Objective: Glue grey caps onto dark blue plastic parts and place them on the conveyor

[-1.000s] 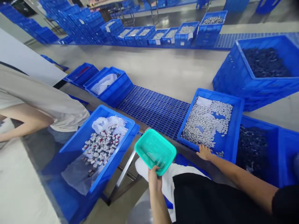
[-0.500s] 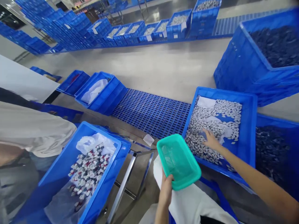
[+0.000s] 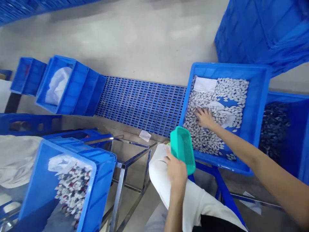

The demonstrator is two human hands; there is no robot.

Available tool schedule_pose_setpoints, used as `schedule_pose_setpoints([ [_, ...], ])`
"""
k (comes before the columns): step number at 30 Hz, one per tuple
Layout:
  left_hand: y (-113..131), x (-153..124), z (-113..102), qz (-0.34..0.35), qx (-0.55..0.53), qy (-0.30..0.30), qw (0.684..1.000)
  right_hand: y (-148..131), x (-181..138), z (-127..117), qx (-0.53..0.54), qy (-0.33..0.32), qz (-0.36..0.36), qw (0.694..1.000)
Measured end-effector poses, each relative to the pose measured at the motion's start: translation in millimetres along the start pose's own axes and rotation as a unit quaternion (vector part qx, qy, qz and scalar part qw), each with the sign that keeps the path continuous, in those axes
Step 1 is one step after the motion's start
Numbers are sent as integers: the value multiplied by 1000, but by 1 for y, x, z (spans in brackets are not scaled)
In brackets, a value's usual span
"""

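My left hand grips a small teal mesh basket, tilted on its side at the near rim of a blue crate. That crate holds several small white pieces and a paper slip. My right hand reaches into the crate, fingers spread and pressed flat on the white pieces. A white cloth or bag lies under my left forearm.
A blue crate of red, white and dark pieces stands at lower left on a metal frame. Another crate with a white bag sits beside a blue slatted pallet. Dark parts fill a crate at right. A person's pale garment shows far left.
My view has dropped and moved closer to the crates. My right hand slid further left over the white pieces. The teal basket tipped up on edge against the crate's rim.
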State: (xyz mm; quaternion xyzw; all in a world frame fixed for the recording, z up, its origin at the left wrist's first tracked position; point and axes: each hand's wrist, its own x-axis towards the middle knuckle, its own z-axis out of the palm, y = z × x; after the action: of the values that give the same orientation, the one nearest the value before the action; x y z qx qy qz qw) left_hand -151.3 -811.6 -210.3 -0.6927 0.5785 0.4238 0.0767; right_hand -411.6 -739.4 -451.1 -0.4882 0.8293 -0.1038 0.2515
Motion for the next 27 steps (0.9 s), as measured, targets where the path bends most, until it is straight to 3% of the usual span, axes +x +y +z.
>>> schedule_pose_setpoints([
  [4, -8, 9, -40, 17, -22, 26, 999, -41, -53, 25, 38, -81, -133, 987],
  [6, -12, 10, -47, 16, -22, 35, 999, -56, -65, 41, 57, -130, -197, 970],
  [8, -12, 7, -40, 13, -12, 26, 999, -61, -62, 52, 69, -156, -234, 957],
  [11, -3, 1, -9, 25, 15, 3, 1000, -46, -44, 55, 73, -145, -242, 957],
  [16, 17, 1, 50, 51, 86, 13, 995, 18, -17, 37, 54, -48, -136, 988],
  [20, 31, 12, 85, 61, 116, 50, 990, 63, -6, 16, 46, 26, -52, 997],
  [24, 35, 29, 122, 53, 121, 75, 988, 88, -3, 2, 41, 128, 59, 989],
  [27, 32, 39, 159, 22, 112, 80, 990, 100, 7, -4, 44, 216, 179, 959],
])
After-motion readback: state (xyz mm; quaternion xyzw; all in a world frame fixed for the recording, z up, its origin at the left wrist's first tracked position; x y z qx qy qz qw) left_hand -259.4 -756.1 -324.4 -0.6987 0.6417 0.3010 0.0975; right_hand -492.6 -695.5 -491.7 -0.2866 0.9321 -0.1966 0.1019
